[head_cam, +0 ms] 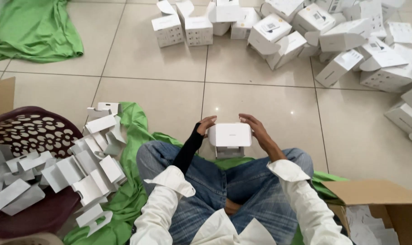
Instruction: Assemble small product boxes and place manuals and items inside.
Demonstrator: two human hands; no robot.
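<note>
Sitting cross-legged on the tiled floor (pixel 169 95), a person grips a small white box (pixel 230 135) between both hands, left hand (pixel 206 125) and right hand (pixel 257 128) clasping its short ends, long axis running left-right, above the knees.

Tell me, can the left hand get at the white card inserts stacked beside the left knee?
Probably yes. The left hand is on the small white box, but the card inserts lie uncovered just beyond the left knee, with nothing between them.
</note>
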